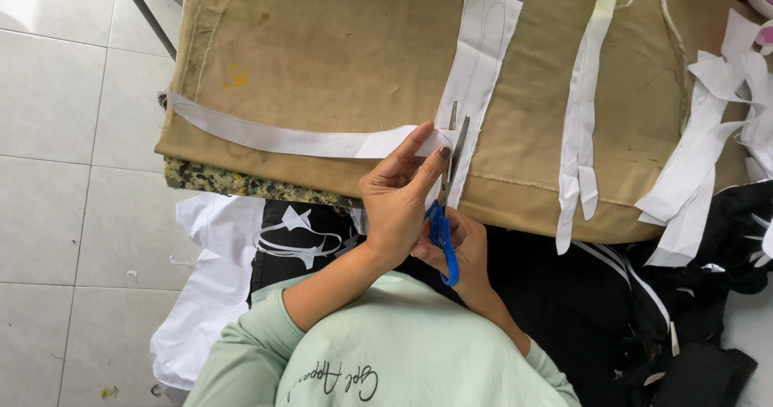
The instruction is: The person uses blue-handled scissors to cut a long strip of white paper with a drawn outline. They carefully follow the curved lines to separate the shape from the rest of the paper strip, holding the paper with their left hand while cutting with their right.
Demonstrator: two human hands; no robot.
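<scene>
My left hand (398,194) pinches a long white fabric strip (274,137) that curves off to the left across the tan cloth-covered table (338,45). My right hand (467,250) grips blue-handled scissors (447,206), blades pointing away from me and closing on a white piece with drawn outlines (481,49). The two hands touch at the table's near edge. The right hand is partly hidden behind the left.
More white cut strips lie on the table at centre right (584,125) and in a pile at the right (713,125). Black and white fabric (580,294) fills my lap, white fabric (205,294) drapes at left. White tiled floor (64,173) lies to the left.
</scene>
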